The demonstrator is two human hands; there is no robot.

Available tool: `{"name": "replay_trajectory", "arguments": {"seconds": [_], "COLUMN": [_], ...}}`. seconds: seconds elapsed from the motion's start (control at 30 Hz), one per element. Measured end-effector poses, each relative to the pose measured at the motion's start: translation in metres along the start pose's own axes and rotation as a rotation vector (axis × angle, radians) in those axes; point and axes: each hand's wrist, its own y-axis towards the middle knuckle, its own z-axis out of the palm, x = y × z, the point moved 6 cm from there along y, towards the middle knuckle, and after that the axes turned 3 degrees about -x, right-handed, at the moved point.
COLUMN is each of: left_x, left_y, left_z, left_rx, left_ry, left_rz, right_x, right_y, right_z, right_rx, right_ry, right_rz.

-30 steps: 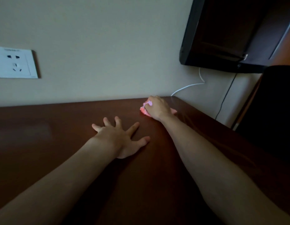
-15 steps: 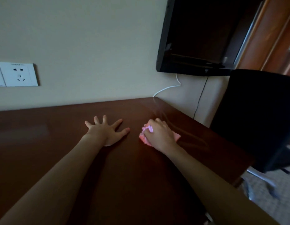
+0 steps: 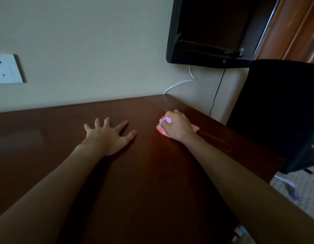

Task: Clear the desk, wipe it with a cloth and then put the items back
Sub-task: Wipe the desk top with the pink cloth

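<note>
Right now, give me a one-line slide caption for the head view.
Right hand presses a bunched pink cloth on the dark wooden desk; left hand rests flat beside it.

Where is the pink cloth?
The pink cloth is bunched under the right hand on the desk, near its far right corner, right of the flat left hand.

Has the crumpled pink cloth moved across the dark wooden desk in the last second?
Yes. The pink cloth, gripped by the right hand, slid from the desk's back wall edge toward the person.

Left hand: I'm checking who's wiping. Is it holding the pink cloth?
No, the left hand lies flat on the desk; the right hand grips the pink cloth.
</note>
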Motion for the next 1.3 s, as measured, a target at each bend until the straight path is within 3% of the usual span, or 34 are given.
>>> {"name": "replay_trajectory", "arguments": {"seconds": [0.2, 0.33, 0.53, 0.67, 0.87, 0.97, 1.13, 1.3], "left_x": [-0.001, 0.000, -0.028, -0.078, -0.109, -0.111, -0.111, -0.110], "left_y": [0.011, 0.008, -0.021, -0.073, -0.125, -0.130, -0.131, -0.131], "left_z": [0.002, 0.001, -0.030, -0.037, -0.020, -0.009, -0.009, -0.009], "left_rx": [-0.043, -0.040, -0.214, -0.271, -0.157, -0.113, -0.074, -0.048], "left_ry": [0.015, 0.009, 0.068, -0.098, -0.179, -0.142, -0.119, -0.116], "left_rz": [0.014, 0.013, 0.115, 0.195, 0.203, 0.193, 0.201, 0.211], "right_x": [-0.015, -0.014, -0.008, 0.007, 0.023, 0.014, -0.052, -0.065], "right_y": [0.065, 0.055, -0.048, -0.137, -0.242, -0.219, -0.115, -0.059], "right_z": [0.018, 0.017, -0.022, -0.057, -0.109, -0.103, -0.064, -0.050], "right_rx": [0.012, 0.004, 0.038, 0.110, 0.144, 0.179, 0.024, -0.048], "right_ry": [-0.003, -0.021, 0.001, 0.046, 0.114, 0.044, -0.083, -0.087], "right_rz": [0.075, 0.066, -0.004, -0.106, -0.187, -0.196, 0.031, 0.232]}}
